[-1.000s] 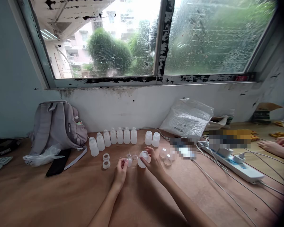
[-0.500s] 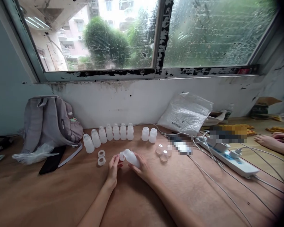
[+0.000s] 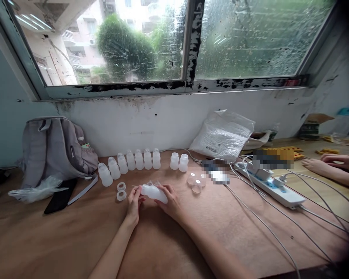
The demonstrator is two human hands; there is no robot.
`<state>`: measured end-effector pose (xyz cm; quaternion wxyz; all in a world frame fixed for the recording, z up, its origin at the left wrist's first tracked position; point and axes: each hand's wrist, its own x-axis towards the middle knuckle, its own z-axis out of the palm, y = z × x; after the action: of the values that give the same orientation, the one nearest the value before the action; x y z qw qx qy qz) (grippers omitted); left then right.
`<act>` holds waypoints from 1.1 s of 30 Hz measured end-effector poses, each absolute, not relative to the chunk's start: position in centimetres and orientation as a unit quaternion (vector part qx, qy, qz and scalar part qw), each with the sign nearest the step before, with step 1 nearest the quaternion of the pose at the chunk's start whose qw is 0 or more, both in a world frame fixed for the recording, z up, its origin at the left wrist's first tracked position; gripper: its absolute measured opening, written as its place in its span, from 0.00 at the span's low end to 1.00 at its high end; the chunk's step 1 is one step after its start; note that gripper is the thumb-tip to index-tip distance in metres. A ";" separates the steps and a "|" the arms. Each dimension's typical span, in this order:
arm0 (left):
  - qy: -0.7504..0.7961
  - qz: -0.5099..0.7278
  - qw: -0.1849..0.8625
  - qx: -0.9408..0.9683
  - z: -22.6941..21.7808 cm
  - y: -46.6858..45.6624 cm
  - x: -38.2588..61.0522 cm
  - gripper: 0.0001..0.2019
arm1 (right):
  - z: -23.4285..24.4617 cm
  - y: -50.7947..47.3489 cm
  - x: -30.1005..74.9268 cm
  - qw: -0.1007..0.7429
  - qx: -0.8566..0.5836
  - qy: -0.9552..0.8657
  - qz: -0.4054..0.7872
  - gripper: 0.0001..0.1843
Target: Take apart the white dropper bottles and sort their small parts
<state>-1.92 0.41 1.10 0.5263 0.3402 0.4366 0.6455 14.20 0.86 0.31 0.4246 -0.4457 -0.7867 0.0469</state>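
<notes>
A frosted white baby bottle (image 3: 154, 193) lies tilted sideways in my right hand (image 3: 172, 202), whose fingers wrap around its base end. My left hand (image 3: 134, 202) is closed at the bottle's neck, pinching a white screw ring against the mouth; the fingers mostly hide the ring. Just behind the bottle, small clear teats (image 3: 157, 182) stand partly hidden on the table. Two loose white rings (image 3: 121, 195) lie left of my left hand. Clear round caps (image 3: 196, 188) rest together to the right of my right hand.
Behind my hands stands a row of several bottles with tops (image 3: 139, 161), and two open bottles (image 3: 183, 163). A backpack (image 3: 52, 147), black phone (image 3: 59, 199) and plastic bag (image 3: 36, 190) sit left. A power strip (image 3: 282, 195) with cables, silver pouch (image 3: 222, 135) and another person's hands (image 3: 320, 166) are right.
The ring in my left hand has met the bottle's mouth; before, it was slightly apart. The bottle has turned flatter. The whole view has shifted slightly.
</notes>
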 end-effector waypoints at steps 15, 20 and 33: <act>0.446 0.646 0.518 0.340 1.0 0.3 -1.9 0.14 | 0.5 0.5 14.2 0.426 -0.444 -0.785 0.068 0.24; 0.435 0.638 0.528 0.352 1.0 0.3 -2.0 0.13 | 0.8 0.4 14.3 0.425 -0.443 -0.784 0.088 0.24; 0.400 0.637 0.567 0.336 1.1 0.5 -2.2 0.13 | 1.5 0.1 14.1 0.471 -0.448 -0.687 0.324 0.17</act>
<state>-2.21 0.50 1.15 0.5670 0.3360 0.4003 0.6366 14.14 0.06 1.54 0.4713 -0.4476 -0.6874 0.3240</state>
